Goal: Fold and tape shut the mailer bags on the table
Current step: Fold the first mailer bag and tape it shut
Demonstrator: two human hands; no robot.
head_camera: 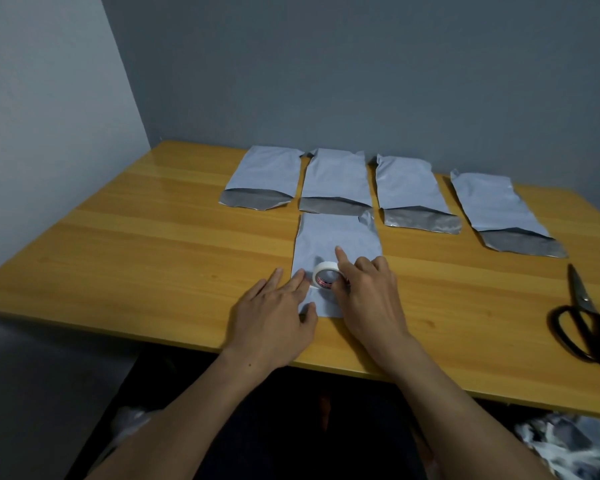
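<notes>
A grey mailer bag (336, 237) lies flat at the table's near middle, its near end folded over. On that fold stands a white roll of tape (324, 276). My right hand (366, 296) grips the roll from the right, its index finger pointing away over the bag. My left hand (274, 313) lies flat with straight fingers, pressing the bag's near left corner beside the roll. Behind, several more grey mailer bags (335, 178) lie in a row with their darker open flaps toward me.
Black-handled scissors (584, 317) lie near the right edge of the wooden table (153, 244). A grey wall rises behind the table and at the left. Crumpled material (565, 441) shows below the table edge at lower right.
</notes>
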